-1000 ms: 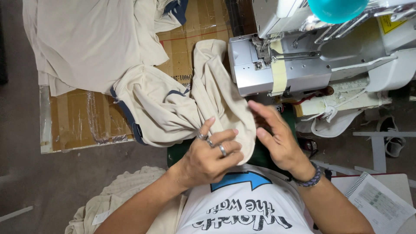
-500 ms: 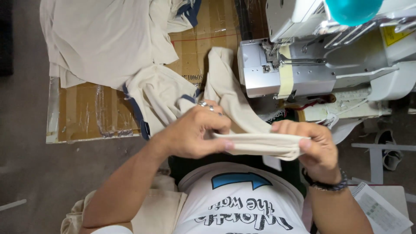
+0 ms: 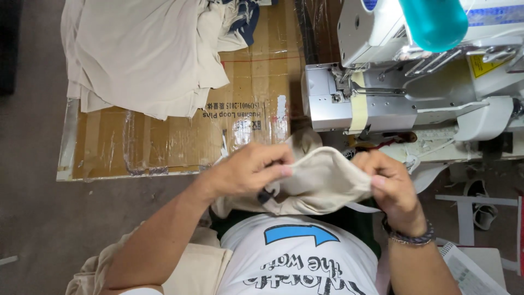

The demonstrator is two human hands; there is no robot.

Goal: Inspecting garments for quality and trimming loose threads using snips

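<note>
Both my hands hold a beige garment piece (image 3: 322, 180) with dark trim, bunched up in front of my chest. My left hand (image 3: 251, 169) pinches its upper edge on the left. My right hand (image 3: 390, 188), with a beaded bracelet at the wrist, grips the same edge on the right. The cloth hangs between them just below the sewing machine (image 3: 382, 93), which stands at the upper right with its needle area near the fabric's top.
A pile of beige fabric (image 3: 142, 54) lies on a taped cardboard-covered table (image 3: 136, 147) at the upper left. A teal thread cone (image 3: 434, 22) sits atop the machine. More beige cloth (image 3: 196, 262) rests on my lap. Papers (image 3: 475, 273) lie at the lower right.
The garment was spread over the table edge; both hands have gathered it off the table and lifted it toward my chest, gripping its edge taut between them.
</note>
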